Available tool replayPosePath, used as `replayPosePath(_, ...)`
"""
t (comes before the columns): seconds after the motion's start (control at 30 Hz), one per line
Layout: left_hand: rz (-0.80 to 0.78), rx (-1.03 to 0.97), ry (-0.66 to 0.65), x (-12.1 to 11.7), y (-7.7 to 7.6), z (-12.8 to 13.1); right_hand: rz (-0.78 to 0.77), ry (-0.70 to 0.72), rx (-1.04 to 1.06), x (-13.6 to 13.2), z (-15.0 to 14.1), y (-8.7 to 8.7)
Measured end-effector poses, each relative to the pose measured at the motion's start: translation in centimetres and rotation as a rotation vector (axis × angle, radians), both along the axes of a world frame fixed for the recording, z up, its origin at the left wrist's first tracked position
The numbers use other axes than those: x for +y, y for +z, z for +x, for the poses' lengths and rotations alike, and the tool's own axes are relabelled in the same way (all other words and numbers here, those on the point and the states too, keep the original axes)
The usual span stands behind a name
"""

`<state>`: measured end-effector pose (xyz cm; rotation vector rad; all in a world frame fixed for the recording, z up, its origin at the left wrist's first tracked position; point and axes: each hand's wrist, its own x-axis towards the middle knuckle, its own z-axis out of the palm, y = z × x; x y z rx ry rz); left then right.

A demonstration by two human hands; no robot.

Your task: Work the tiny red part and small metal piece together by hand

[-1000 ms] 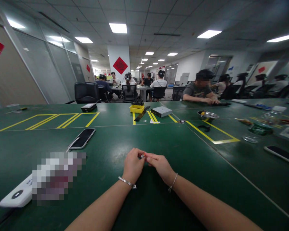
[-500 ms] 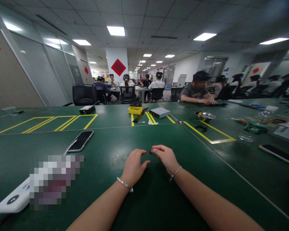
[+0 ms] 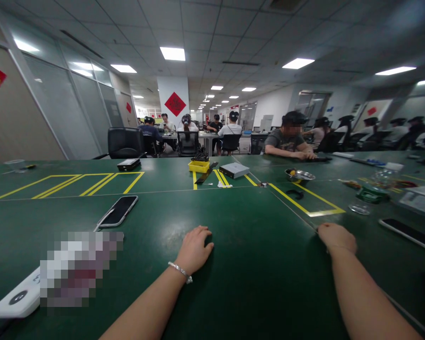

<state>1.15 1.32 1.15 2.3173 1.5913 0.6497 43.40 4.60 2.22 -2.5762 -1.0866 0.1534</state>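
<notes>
Seen from the head camera, two bare forearms reach forward over a dark green work table. The left hand rests palm down, its fingers loosely curved against the tabletop, with nothing visible in their grip. A chain bracelet circles the left wrist. The right hand lies well apart to the right, its fingers bent away from view, so whether they hold anything small cannot be told.

Nearest the left hand, toward the far left, lies a black smartphone with a silver edge. Nearer the left table edge is a white device with a round dark button, partly hidden by a pixelated blur; its small markings cannot be read. Nearest the right hand are a clear glass dish and another black smartphone.

Farther along the table, yellow tape lines mark out rectangles. Near them sit a yellow tray holding black cables, a silver box and a metal bowl. Beyond, a seated co-worker in a dark cap rests both hands at the table. A red diamond sign hangs on a white pillar, its characters unreadable.
</notes>
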Motion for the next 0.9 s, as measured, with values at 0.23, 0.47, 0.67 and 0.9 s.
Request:
replayPosePath(0.23, -0.011, 0.009, -0.001, -0.2, 0.1, 0.0, 0.121, -0.096, -0.137, 0.3, -1.3, -0.2)
replayPosePath(0.47, -0.011, -0.007, 0.006, -0.2, 0.1, 0.2, 0.409, 0.735, -0.327, 1.8, -12.5, 1.5)
replayPosePath(0.67, -0.009, 0.006, -0.034, 0.0, -0.2, 0.3, 0.199, 1.326, -0.162, -1.2, -23.5, -0.3)
replayPosePath(0.9, -0.053, 0.049, -0.085, -0.2, 0.1, 0.3, 0.238, 1.164, -0.344, 0.1, -19.5, 1.7)
